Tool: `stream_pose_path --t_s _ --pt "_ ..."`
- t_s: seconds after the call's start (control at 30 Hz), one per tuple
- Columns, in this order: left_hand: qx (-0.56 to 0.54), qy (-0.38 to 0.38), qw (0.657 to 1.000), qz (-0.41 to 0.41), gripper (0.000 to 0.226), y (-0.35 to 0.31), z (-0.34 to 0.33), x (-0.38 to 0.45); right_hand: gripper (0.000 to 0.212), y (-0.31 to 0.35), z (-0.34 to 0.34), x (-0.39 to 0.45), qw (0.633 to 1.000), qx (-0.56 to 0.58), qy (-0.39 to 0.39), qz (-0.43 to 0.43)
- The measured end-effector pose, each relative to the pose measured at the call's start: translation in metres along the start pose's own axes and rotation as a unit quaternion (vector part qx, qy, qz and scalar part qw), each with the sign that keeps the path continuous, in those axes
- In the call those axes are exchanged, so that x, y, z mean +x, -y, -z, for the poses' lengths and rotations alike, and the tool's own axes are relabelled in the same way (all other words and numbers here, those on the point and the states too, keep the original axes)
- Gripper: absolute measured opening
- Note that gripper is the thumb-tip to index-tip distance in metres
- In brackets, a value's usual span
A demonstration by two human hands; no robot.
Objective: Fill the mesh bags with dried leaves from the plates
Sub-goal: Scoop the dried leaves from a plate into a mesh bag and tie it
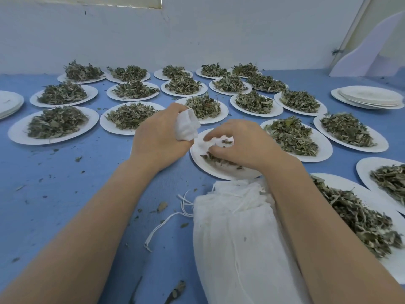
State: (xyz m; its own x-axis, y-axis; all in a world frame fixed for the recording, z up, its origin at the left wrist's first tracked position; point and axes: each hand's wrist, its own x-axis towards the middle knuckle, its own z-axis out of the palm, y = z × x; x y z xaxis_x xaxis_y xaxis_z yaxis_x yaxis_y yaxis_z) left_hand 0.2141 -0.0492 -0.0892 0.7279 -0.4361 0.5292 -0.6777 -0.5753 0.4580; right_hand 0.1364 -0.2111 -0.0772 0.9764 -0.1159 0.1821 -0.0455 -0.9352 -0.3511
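My left hand (156,139) grips a small white mesh bag (186,126); my right hand (238,145), fingers curled, gathers the last dried leaves (215,160) on the near paper plate (198,155). Empty bags (236,238) lie nearer; heaped plates (61,123) fill the blue table (65,183) beyond.

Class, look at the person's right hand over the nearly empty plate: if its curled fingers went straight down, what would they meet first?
Probably the few dried green leaves left on the white paper plate beneath the right hand; depth is unclear.
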Motion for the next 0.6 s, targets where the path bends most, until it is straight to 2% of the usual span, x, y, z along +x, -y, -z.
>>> stream_pose_path --t_s 0.1,0.2,0.3,0.37,0.47,0.6 --pt "0.005 0.011 1.000 -0.001 0.046 -0.001 -0.001 0.000 0.036 -0.003 -0.006 0.005 0.993 -0.064 0.068 -0.065" --pt "0.019 0.017 1.000 -0.007 0.046 -0.001 -0.003 -0.001 0.036 -0.002 -0.005 0.004 0.993 -0.001 0.111 -0.043" --pt "0.024 0.015 1.000 -0.008 0.046 0.000 -0.003 -0.001 0.037 -0.001 0.000 0.003 0.994 0.057 0.088 -0.039" --pt "0.026 0.017 0.999 -0.009 0.046 0.000 -0.003 -0.001 0.040 0.000 0.000 0.004 0.996 0.021 0.084 -0.034" --pt "0.026 0.024 0.999 -0.012 0.044 -0.001 -0.004 -0.002 0.041 0.005 -0.003 0.003 0.992 -0.014 0.125 0.002" --pt "0.026 0.027 0.999 -0.009 0.046 0.000 -0.004 -0.002 0.037 0.007 0.011 -0.005 0.993 0.058 0.102 -0.017"
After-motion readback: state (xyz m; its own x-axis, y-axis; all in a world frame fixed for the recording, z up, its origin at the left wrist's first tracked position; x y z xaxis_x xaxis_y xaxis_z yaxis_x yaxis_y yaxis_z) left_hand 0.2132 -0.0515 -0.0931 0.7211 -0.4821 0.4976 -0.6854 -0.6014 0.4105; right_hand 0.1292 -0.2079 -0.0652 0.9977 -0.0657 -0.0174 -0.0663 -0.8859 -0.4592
